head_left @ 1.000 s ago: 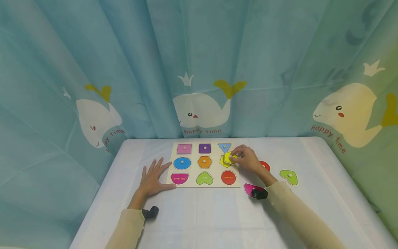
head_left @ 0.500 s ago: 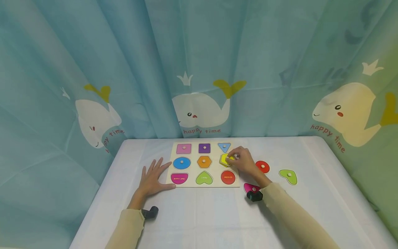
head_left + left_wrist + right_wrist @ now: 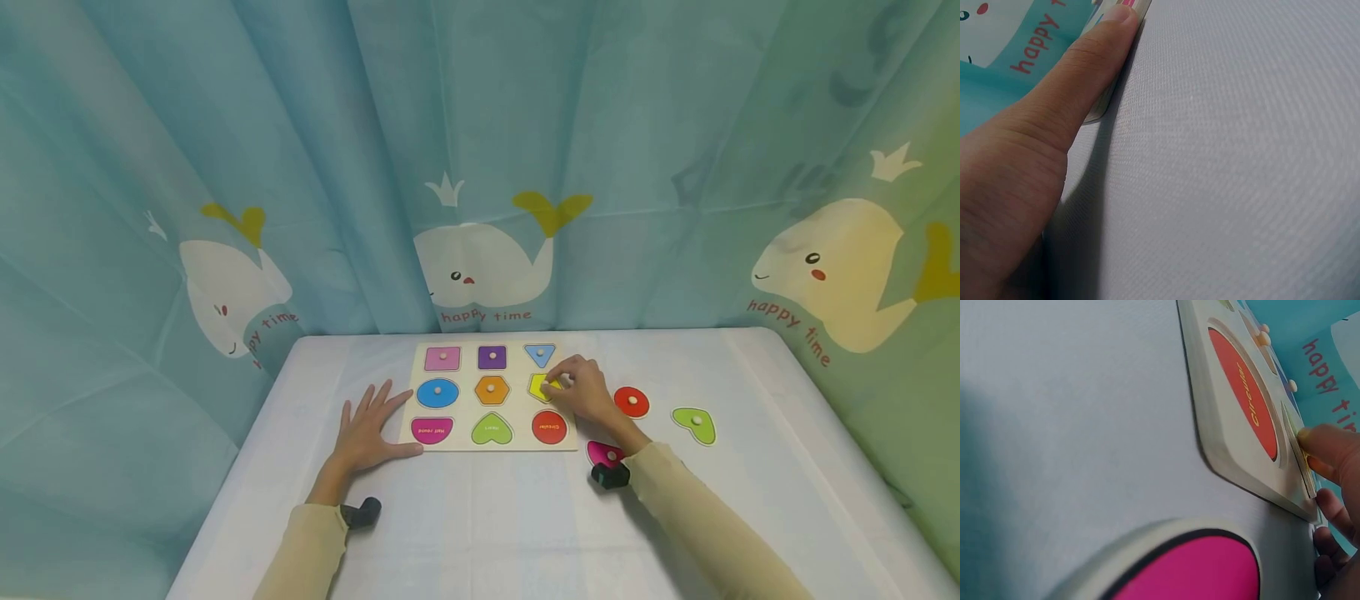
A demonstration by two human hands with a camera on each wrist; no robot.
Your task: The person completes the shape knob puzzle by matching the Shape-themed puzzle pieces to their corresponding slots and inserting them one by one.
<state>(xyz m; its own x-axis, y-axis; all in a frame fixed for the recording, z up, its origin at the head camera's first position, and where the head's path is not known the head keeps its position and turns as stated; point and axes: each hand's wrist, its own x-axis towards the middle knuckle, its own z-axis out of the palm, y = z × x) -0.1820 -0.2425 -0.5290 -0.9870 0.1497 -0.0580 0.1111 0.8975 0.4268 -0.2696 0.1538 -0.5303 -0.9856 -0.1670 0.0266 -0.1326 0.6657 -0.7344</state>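
Note:
A shape puzzle board (image 3: 457, 433) lies flat on the table. My right hand (image 3: 588, 393) pinches the knob of a yellow pentagon piece (image 3: 537, 383), which sits over the pentagon slot at the board's right side. In the right wrist view the thumb and fingers (image 3: 1329, 447) close on that piece near the board's edge. My left hand (image 3: 367, 433) is spread at the board's left end, with the thumb (image 3: 1094, 53) on its near corner. Half-round, heart and red circle (image 3: 550, 427) slots with printed words form the board's near row.
Right of the board lie a red circle piece (image 3: 632, 402), a green heart piece (image 3: 693, 425) and a magenta half-round piece (image 3: 604, 454), partly behind the wrist camera (image 3: 611, 476). Several knobbed pieces, such as the blue oval (image 3: 437, 393), sit in the board. A curtain (image 3: 645, 167) hangs behind the table.
My right hand has moved slightly left and down, bringing the yellow pentagon from a skewed position into line with its slot. The red circle piece shows fully now. My left hand stays put.

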